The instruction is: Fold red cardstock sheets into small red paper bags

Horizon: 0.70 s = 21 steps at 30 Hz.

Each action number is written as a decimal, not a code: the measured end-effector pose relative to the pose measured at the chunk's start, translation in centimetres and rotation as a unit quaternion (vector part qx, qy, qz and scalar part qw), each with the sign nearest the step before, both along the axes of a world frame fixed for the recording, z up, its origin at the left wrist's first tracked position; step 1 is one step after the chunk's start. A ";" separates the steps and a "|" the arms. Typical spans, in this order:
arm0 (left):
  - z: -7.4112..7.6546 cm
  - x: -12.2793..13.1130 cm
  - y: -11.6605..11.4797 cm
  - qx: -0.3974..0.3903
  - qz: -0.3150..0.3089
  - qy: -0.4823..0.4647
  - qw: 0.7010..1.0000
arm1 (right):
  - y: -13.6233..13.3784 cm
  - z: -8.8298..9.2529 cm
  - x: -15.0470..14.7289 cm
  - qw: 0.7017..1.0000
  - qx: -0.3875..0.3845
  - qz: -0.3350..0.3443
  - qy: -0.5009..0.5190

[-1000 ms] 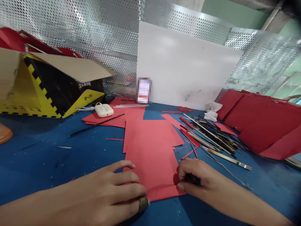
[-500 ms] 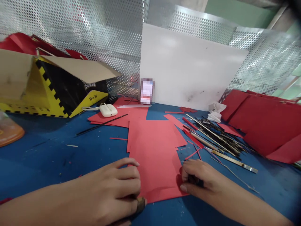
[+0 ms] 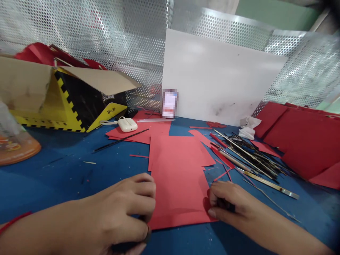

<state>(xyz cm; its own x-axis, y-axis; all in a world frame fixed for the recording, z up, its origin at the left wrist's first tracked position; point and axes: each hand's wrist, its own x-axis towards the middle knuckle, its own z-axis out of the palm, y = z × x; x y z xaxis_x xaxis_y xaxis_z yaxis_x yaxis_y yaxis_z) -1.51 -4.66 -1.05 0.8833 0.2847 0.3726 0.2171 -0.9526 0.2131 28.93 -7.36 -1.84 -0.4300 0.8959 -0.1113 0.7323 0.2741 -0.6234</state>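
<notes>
A flat red card sheet [image 3: 177, 180], cut into a cross-like shape, lies on the blue mat [image 3: 53, 184]. My left hand [image 3: 124, 209] is curled at the sheet's lower left edge, around a small brown object [image 3: 146, 234] that is mostly hidden. My right hand [image 3: 228, 203] pinches the sheet's lower right edge. A small dark object [image 3: 224, 204] shows between its fingers, but its kind is hidden.
A pile of thin sticks and metal strips [image 3: 252, 157] lies right of the sheet, beside a steel ruler [image 3: 271, 186]. Red sheets [image 3: 305, 141] lie further right. A yellow-and-black cardboard piece [image 3: 71, 101] and white earbud case [image 3: 127, 124] stand left. White board [image 3: 220, 74] and perforated metal [image 3: 92, 35] stand behind.
The whole view has shifted, with the table contents further right. My left hand has curled tighter and moved left, now covering most of the brown object. My right hand stays on the sheet's edge.
</notes>
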 end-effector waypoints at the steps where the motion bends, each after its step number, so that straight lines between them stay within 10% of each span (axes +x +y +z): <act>1: 0.1 0.0 0.0 -0.013 -0.006 -0.006 1.000 | 0.0 0.0 0.0 1.000 0.001 -0.001 0.000; 14: -1.9 0.9 0.4 -0.283 0.180 -0.010 0.942 | 0.2 -0.3 0.0 1.000 -0.004 0.003 0.000; 21: -1.6 1.3 -0.1 -0.302 0.167 0.009 0.939 | 0.3 -0.1 -0.1 1.000 0.000 0.006 -0.002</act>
<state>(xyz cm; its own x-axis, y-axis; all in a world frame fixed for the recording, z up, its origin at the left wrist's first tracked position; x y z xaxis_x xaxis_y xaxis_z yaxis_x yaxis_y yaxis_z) -0.22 -4.73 -2.67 0.7118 0.7012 0.0411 0.4902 -0.5378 0.6859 28.79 -7.08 -1.94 -0.4395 0.8911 -0.1130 0.7318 0.2822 -0.6204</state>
